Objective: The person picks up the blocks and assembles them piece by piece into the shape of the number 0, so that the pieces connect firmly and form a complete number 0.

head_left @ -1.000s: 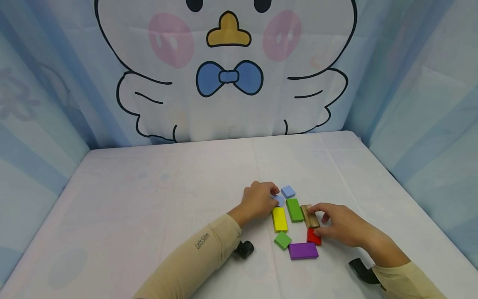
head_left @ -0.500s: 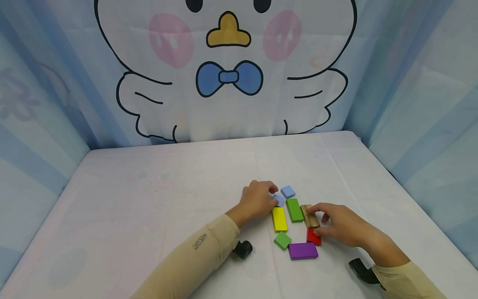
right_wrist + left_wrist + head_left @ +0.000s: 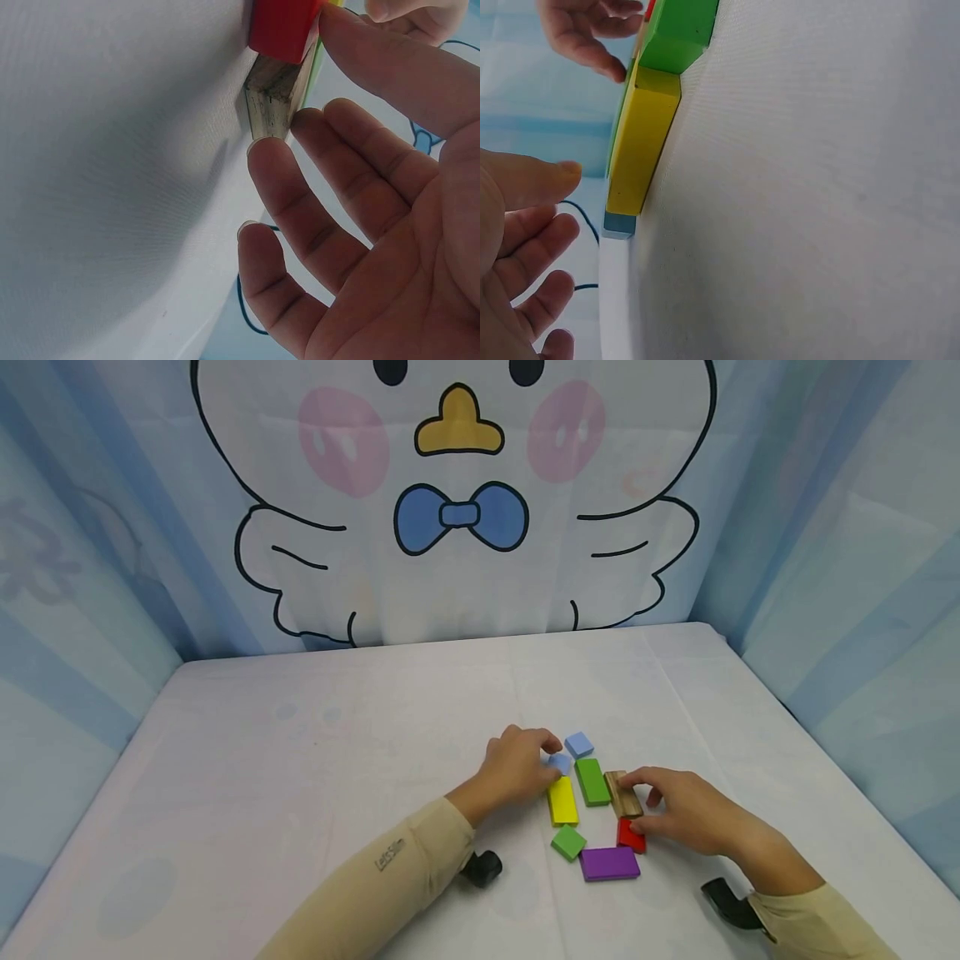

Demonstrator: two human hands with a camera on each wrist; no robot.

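My left hand (image 3: 513, 766) hovers by a light blue block (image 3: 559, 763), its thumb and fingers spread apart. In the left wrist view its thumb stands away from the yellow block (image 3: 641, 142). My right hand (image 3: 693, 810) lies beside the ring of blocks. Its index fingertip touches the wooden block (image 3: 623, 794), and the thumb rests on the red block (image 3: 631, 836). Inside the group is a long green block (image 3: 592, 782). A second light blue block (image 3: 579, 744) sits at the far end. Nearest me are a small green block (image 3: 568, 842) and a purple block (image 3: 610, 864).
A white cloth covers the table (image 3: 300, 777). Behind it hangs a printed curtain (image 3: 465, 585) with a cartoon bird. Black wrist-camera parts (image 3: 482, 868) stick out below each sleeve, low over the cloth.
My left forearm has shifted slightly left and toward me, and the thumb and fingers have parted a little near the light blue block. The right hand stays in place.
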